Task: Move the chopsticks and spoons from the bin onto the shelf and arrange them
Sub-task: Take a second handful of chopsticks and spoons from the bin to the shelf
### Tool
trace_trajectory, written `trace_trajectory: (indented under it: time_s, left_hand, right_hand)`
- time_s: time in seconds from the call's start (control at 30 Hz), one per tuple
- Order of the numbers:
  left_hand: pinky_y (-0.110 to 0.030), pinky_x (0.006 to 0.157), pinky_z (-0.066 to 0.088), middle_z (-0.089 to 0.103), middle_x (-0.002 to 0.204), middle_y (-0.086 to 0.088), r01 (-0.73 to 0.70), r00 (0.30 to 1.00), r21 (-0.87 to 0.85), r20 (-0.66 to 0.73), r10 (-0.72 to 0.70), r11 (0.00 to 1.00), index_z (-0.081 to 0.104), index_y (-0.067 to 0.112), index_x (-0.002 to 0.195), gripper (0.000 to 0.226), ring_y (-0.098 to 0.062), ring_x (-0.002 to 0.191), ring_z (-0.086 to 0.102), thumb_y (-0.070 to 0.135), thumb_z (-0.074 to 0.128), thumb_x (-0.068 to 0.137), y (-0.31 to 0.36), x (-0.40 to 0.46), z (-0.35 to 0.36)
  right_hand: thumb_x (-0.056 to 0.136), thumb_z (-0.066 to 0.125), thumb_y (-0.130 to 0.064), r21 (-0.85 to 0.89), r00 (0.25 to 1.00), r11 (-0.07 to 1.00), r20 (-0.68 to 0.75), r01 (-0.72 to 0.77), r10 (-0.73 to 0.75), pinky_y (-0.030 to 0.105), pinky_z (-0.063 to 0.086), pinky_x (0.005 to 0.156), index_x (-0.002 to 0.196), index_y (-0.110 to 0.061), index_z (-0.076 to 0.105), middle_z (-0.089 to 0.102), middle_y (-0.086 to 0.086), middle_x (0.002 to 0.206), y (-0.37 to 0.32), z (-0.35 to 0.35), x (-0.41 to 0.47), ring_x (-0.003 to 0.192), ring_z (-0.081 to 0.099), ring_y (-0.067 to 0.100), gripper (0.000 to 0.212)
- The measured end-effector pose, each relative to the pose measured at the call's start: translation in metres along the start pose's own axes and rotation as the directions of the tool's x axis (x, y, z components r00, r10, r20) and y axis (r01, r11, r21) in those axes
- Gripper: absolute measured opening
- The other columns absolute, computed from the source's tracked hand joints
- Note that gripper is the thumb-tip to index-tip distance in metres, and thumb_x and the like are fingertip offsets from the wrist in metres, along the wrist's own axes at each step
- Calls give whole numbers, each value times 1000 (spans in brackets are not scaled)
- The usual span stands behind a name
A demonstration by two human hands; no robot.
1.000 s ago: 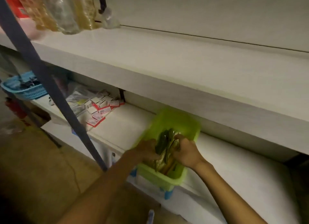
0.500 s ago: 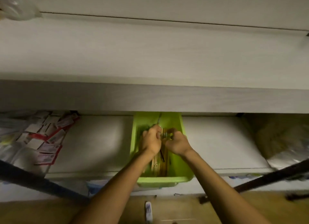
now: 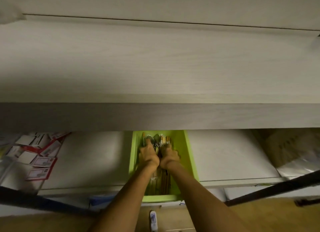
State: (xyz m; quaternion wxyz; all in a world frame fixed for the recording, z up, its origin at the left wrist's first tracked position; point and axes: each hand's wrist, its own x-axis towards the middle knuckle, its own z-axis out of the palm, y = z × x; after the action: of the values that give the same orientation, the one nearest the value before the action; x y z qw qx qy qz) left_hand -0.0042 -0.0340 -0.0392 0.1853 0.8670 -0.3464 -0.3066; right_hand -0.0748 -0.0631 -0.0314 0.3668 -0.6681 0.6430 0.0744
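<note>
A lime-green bin (image 3: 187, 155) stands on the lower shelf, partly under the wide pale upper shelf (image 3: 155, 64). Inside it lie wooden chopsticks (image 3: 165, 141) and metal spoons (image 3: 155, 138) in a bundle. Both my hands are down in the bin, side by side. My left hand (image 3: 148, 156) grips the bundle on its left side, a finger stretched toward the spoon bowls. My right hand (image 3: 169, 154) curls round the chopsticks on the right. The utensils' far ends stick out beyond my fingers; their near ends show between my forearms.
Red-and-white cards (image 3: 40, 155) and plastic bags lie on the lower shelf at left. A silvery bag and brown wrapping (image 3: 294, 154) sit at right. Dark metal frame bars (image 3: 270, 190) cross the lower corners. A small white object (image 3: 153, 218) lies on the wooden floor below.
The view has swung from the left to face the shelf straight on. Both hands have slid further into the bin and gathered the utensils together.
</note>
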Motion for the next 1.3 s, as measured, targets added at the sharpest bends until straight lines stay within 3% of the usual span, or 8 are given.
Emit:
trace_trajectory:
  time_s: [0.17, 0.27, 0.43, 0.7, 0.83, 1.0, 1.17, 1.3]
  left_hand:
    - [-34, 88, 48, 56, 124, -13, 163, 986, -290, 6, -168, 943, 36, 21, 142, 44, -26, 98, 57, 16, 42, 99, 0, 3, 1]
    - [-41, 94, 51, 55, 133, -9, 153, 988, -404, 95, -125, 902, 36, 27, 142, 58, -33, 113, 57, 4, 47, 90, -3, 7, 7]
    - [-42, 94, 51, 53, 134, -12, 176, 981, -499, 158, -110, 849, 34, 26, 144, 61, -32, 113, 57, -5, 40, 92, 0, 1, 4]
    - [-42, 73, 57, 60, 120, -15, 257, 966, -433, 138, -218, 864, 14, 27, 147, 84, -37, 94, 67, 15, 66, 82, -1, -7, 4]
    - [-44, 72, 61, 70, 102, -17, 313, 949, -492, 192, -250, 813, 62, 8, 103, 29, -32, 87, 70, 11, 67, 74, -2, -2, 12]
    - [-33, 57, 54, 67, 87, -17, 376, 926, -581, 253, -279, 722, 62, 3, 91, 12, -28, 73, 65, -2, 62, 80, 7, -13, 4]
    - [-40, 73, 56, 69, 100, -18, 312, 950, -484, 138, -281, 818, 65, -1, 90, 13, -33, 88, 68, 6, 60, 82, 17, -20, 2]
    - [-35, 86, 47, 58, 125, -21, 274, 960, -325, 41, -276, 905, 56, -2, 124, 33, -34, 117, 57, 11, 52, 94, 29, -30, -3]
  right_hand:
    - [76, 77, -31, 150, 991, 988, 134, -35, 15, 35, 39, 106, 147, -18, 15, 36, 16, 140, 2, -6, 12, 131, 40, 34, 95]
    - [76, 75, -28, 133, 997, 991, 75, -29, 19, 38, 44, 102, 140, -17, 22, 44, 16, 134, 3, -2, 11, 125, 46, 35, 84]
    - [74, 73, -18, 284, 998, 959, 62, -1, -18, 33, 47, 100, 127, -10, 33, 53, 9, 128, 4, -1, 16, 118, 54, 27, 67]
    - [80, 68, -8, 391, 996, 919, -82, 57, -27, 35, 52, 92, 121, -7, 48, 60, 11, 117, 15, -10, 6, 113, 58, 31, 46]
    - [79, 67, -10, 370, 996, 926, -66, 78, -57, 35, 55, 86, 112, -7, 60, 67, 11, 108, 17, -10, 5, 105, 63, 30, 34]
    - [84, 62, -9, 317, 993, 941, -58, 116, -103, 31, 53, 84, 116, -3, 57, 64, 14, 114, 21, -21, -3, 106, 61, 30, 33]
    - [87, 61, -13, 298, 985, 940, -93, 165, -143, 29, 47, 88, 118, 0, 55, 60, 16, 122, 23, -33, -3, 114, 57, 32, 33]
    - [88, 61, -9, 289, 983, 941, -88, 178, -159, 28, 46, 87, 118, 0, 54, 60, 16, 123, 25, -38, -5, 115, 57, 31, 32]
